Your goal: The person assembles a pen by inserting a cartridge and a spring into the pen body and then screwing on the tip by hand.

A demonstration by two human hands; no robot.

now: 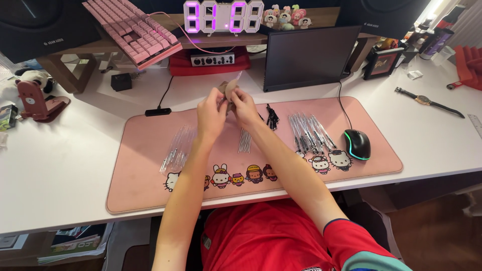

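Between both hands, above the pink desk mat (150, 165), sits a small beige pouch (230, 90); left hand (211, 114) and right hand (244, 107) pinch its edges. It looks light, soft, easily crumpled.

We are looking down at a mat (150, 190) lying on the counter (60, 165); clear tubes (176, 145) are lying on its left part, thin rods (244, 140) at its middle, assembled pens (309, 133) to the right, a mouse (357, 144) beyond them; a monitor (307, 57) is standing behind the mat, a wristwatch (427, 101) lying far right.
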